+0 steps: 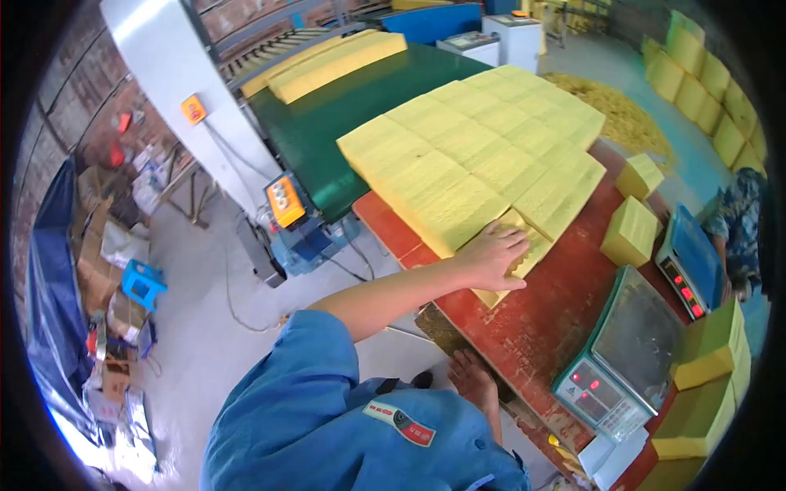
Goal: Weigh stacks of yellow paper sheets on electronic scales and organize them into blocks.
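My left hand [495, 258] lies over a narrow stack of yellow paper [528, 252], its fingers bent across the top and its thumb toward the near end. That stack sits at the near corner of a broad block of yellow paper stacks [467, 139], laid side by side on the red table [524, 327]. Low beside the table's near edge is my right hand [472, 375], empty, with fingers apart. To the right of the hands stands a scale [630, 344] with a bare dark pan and lit red digits.
A green conveyor belt [303, 123] carries long yellow stacks beyond the table. An orange button box [284, 200] hangs at the machine's side. At right are a second scale [692, 254], loose yellow blocks [630, 231] and another person's camouflage sleeve [737, 213]. A blue stool [143, 284] stands left.
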A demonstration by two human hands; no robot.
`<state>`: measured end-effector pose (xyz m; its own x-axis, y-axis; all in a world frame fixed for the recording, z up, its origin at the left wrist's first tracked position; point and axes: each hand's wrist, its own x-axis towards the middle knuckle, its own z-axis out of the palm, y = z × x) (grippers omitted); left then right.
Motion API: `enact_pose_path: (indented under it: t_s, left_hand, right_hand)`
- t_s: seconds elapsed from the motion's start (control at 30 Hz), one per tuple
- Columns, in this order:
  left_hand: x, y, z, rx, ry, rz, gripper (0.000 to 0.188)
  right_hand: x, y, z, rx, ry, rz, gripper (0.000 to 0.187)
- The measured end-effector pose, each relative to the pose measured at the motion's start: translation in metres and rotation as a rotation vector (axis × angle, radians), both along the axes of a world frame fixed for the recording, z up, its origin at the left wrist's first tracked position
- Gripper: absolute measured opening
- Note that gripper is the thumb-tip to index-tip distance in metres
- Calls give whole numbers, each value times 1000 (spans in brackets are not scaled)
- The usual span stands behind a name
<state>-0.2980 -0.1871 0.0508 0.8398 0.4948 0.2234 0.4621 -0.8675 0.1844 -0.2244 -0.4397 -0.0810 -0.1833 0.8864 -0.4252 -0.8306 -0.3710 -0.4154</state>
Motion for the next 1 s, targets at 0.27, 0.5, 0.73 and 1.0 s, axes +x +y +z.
enact_pose_path:
  t_s: [0.27,0.5,0.73,1.0]
  left_hand:
    - [27,18,10,-164,-100,259,63]
    - [44,17,7,-55,34,269,60]
    - [-14,-100,21,-43,-82,-29,63]
    - [-45,-123,16,-632,-241,150,65]
  right_hand:
    - [-12,5,14,47,-138,-9,50]
    - [-11,-11,24,-47,-111,28,44]
    - [-2,-17,13,148,19,-120,50]
    - [22,-47,66,244,-88,-186,55]
